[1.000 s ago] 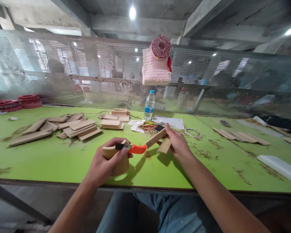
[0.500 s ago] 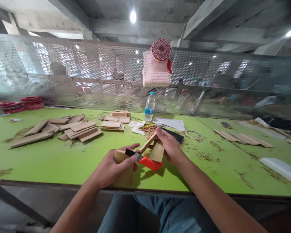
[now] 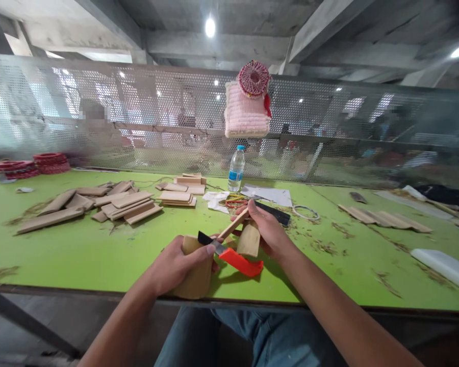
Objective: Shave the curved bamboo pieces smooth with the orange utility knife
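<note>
My left hand (image 3: 176, 267) is closed on an orange utility knife (image 3: 240, 262), with the thumb on its metal part and the black blade pointing up left. A wide curved bamboo piece (image 3: 194, 278) is also at this hand, partly covered by its fingers. My right hand (image 3: 268, 229) pinches a narrow bamboo strip (image 3: 232, 225) that slants down toward the knife. Another short bamboo piece (image 3: 248, 240) sits beside that hand's palm; how its fingers bear on it is hidden.
Bamboo pieces (image 3: 115, 206) lie heaped on the green table (image 3: 99, 262) at left, with a row (image 3: 382, 218) at right. A water bottle (image 3: 236, 169), scissors (image 3: 235, 201), a black phone-like slab (image 3: 271, 212) and paper (image 3: 268, 193) lie beyond my hands. Shavings (image 3: 325, 247) are scattered about.
The knife's orange end has swung slightly right and down. The short bamboo piece by my right hand has tilted a little, and the wide piece at my left hand shows more fully.
</note>
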`<state>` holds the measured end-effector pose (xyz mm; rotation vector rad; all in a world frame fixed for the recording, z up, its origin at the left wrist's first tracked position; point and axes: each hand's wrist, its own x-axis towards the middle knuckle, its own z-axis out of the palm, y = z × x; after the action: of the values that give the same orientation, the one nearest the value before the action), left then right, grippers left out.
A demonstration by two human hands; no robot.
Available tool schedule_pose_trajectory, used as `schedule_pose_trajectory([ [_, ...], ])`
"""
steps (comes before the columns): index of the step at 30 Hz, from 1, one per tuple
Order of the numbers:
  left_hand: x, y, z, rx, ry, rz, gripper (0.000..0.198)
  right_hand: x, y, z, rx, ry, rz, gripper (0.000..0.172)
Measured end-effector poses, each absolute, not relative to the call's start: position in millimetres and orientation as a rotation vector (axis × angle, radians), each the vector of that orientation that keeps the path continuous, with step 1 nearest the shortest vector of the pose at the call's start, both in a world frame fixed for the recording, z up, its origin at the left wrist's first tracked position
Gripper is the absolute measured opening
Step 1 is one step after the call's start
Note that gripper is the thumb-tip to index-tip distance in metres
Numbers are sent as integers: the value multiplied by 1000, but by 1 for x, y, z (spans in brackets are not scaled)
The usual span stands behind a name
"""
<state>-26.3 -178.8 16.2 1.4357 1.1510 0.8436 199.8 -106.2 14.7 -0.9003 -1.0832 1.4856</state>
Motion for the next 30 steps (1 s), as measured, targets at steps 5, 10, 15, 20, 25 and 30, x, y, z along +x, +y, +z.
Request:
schedule_pose_trajectory([
  [5, -28, -174, 14, 1227, 1059, 1012, 48, 208, -110, 20, -884, -1221, 1560, 37],
  [10, -30, -174, 15, 1087, 1029, 1058, 54, 213, -111, 18, -874, -1305, 1551, 58],
  [15, -32, -173, 11, 1094, 1016, 1071, 55, 215, -106, 12, -880, -1301, 1529, 56],
  [20, -33, -172, 9, 1090, 1013, 1048, 56, 212, -105, 13, -918, -1255, 1507, 48],
  [25, -32, -174, 12, 1128, 1009, 999, 54, 212, -102, 12, -958, -1164, 1499, 41],
  [30, -30, -175, 15, 1045, 1048, 1007, 59, 221, -91, 6, -1074, -1087, 1329, 30],
])
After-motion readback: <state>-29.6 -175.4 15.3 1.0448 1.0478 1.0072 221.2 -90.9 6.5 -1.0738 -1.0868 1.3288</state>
